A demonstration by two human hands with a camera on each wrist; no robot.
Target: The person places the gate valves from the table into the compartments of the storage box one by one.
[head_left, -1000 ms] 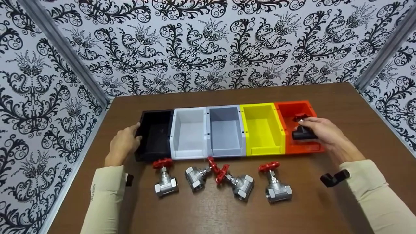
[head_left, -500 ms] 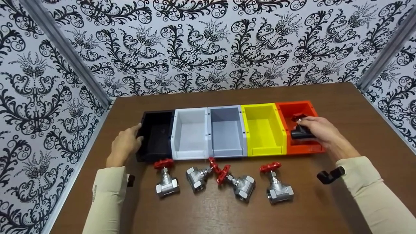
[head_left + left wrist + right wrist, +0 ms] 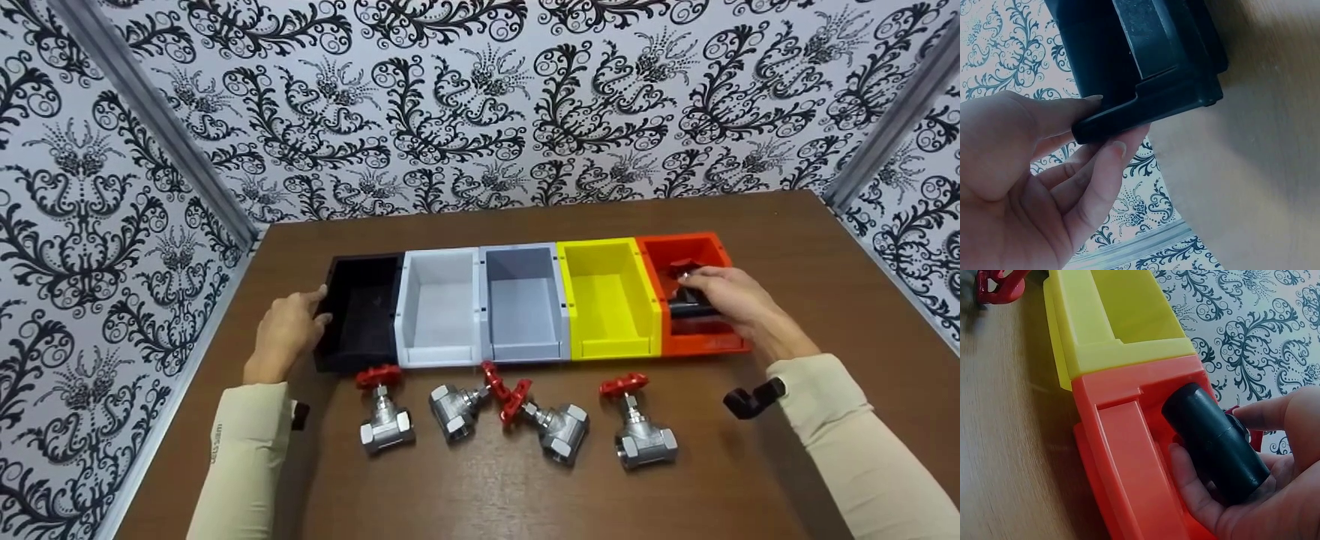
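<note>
My left hand [image 3: 286, 331] is at the left end of a row of joined bins. Thumb and fingers pinch the side wall of the black bin [image 3: 1112, 121] from both faces in the left wrist view. At the opposite end, my right hand [image 3: 739, 300] grips a black-bodied valve [image 3: 1216, 441] with a red handwheel [image 3: 684, 265]. This valve is inside the outline of the red bin [image 3: 1129, 461], its body lying crosswise behind the low front lip. Part of the handwheel is hidden behind the fingers in the right wrist view.
Between the end bins stand a white bin [image 3: 439, 354], a grey bin [image 3: 525, 351] and a yellow bin [image 3: 615, 349]. Several silver valves with red handwheels lie in front, including one valve [image 3: 386, 429] at left and another [image 3: 645, 442] at right. Patterned walls enclose the brown table [image 3: 480, 499].
My right hand has shifted slightly left and lower into the red bin with the black valve. The left hand keeps its place on the black bin.
</note>
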